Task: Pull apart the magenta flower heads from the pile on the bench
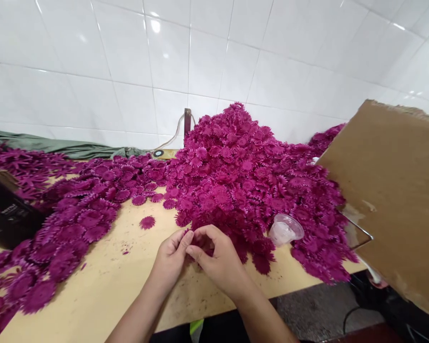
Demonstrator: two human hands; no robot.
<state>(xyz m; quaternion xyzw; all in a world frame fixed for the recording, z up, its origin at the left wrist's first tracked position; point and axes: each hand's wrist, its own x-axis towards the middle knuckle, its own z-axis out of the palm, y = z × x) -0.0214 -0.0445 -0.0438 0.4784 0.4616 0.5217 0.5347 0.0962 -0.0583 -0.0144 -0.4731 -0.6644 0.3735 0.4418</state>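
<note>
Magenta flowers (75, 219) lie beside a black box (21, 221) with illegible white lettering (7, 209).

White tiled wall (289, 85) – green cloth (64, 145) along its foot – brown cardboard (396, 181) at right

A glossy white-tiled wall (121, 52) backs the pale table (107, 281).

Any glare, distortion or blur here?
Head view: glare spots on the glossy white tiled wall; grout lines fan outward, suggesting wide-angle distortion; heaped magenta fringed discs look fairly sharp; bare left hand and bare right hand show no obvious blur.
</note>
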